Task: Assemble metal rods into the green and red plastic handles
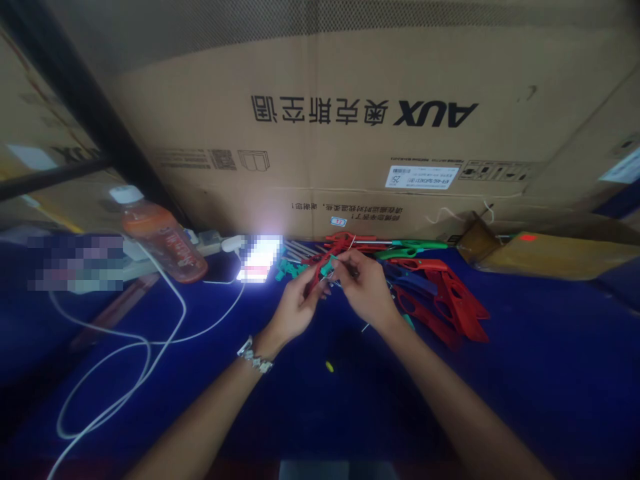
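My left hand (295, 305), with a bracelet (255, 355) at the wrist, is closed around a red plastic piece that its fingers largely cover. Against it, my right hand (369, 287) pinches a small green plastic part (327, 267). The two hands meet just above the blue table surface. Behind the left fingers lie several small green parts (290, 269) and thin metal rods (300, 251). To the right of my right hand are several red plastic shells with finger holes (457, 303), a blue one (415, 279) and green ones (415, 250).
A drink bottle (167, 240) and a lit phone (260, 260) stand at the left, with a white cable (183, 310) looping over the blue cloth (280, 413). A large cardboard box (320, 147) closes off the back. A small yellow piece (329, 367) lies in front.
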The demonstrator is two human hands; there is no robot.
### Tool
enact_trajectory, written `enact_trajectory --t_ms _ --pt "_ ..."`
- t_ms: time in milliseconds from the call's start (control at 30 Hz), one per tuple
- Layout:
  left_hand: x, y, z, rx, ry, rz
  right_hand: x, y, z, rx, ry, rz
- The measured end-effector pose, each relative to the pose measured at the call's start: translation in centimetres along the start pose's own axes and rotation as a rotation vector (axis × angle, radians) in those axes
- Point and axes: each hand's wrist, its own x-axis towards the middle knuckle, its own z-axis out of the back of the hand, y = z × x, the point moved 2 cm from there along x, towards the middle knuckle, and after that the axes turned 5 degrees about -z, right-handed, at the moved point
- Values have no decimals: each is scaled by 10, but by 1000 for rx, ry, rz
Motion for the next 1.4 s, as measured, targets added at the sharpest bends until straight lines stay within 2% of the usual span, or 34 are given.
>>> enact_trajectory --t_ms 200,400,767,933,1067,1167,1233,1333,1400 --pt "-1 -2 -2 35 -28 -32 -1 -1 -2 88 -76 -31" --pt "0 -6 -5 -3 -66 -7 2 2 0 154 -25 -50" --pt "1 0 0 -18 14 3 5 3 5 180 93 -53" --pt "1 -9 3 -37 12 11 7 4 8 172 131 -36" --pt "1 -15 6 -100 73 84 7 2 10 193 165 2" --pt "0 -13 7 -201 126 127 4 0 8 207 125 36" --pt "-1 -11 7 -269 127 110 2 -1 5 216 75 54" --pt "-1 -12 5 -288 88 72 0 -2 0 275 39 70" --pt "-1 -13 2 -226 34 96 0 -2 -3 308 37 74"
